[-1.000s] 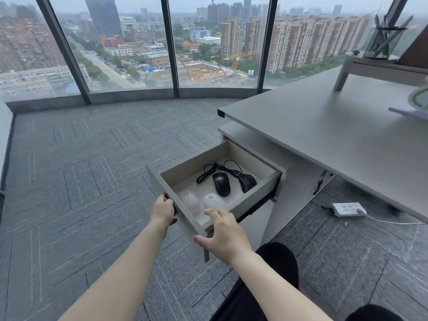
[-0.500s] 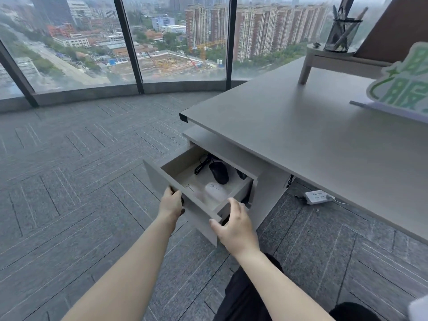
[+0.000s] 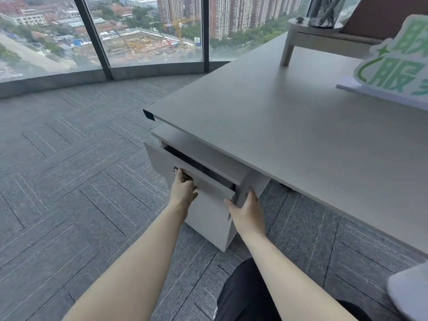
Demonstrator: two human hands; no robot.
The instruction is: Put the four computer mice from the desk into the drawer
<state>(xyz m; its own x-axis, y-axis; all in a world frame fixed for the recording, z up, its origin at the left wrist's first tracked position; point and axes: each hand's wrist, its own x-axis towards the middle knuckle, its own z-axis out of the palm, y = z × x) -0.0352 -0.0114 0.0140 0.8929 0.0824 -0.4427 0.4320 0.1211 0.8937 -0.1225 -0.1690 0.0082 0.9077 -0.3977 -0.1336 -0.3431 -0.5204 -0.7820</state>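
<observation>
The grey drawer under the desk is pushed nearly flush, with only a narrow dark gap showing along its top. The computer mice are hidden inside; none is visible, and none lies on the desk top. My left hand curls its fingers at the small metal handle on the drawer front. My right hand rests with fingers spread against the drawer's right corner, thumb on the front face.
A wooden riser with a mesh pen holder stands at the desk's far right. A green-and-white sign is beside it. Grey carpet runs left to the windows. My dark-trousered legs are below.
The drawer slid inward from well open to nearly closed, hiding the mice. Both hands moved forward with it, and my view shifted right and closer to the desk.
</observation>
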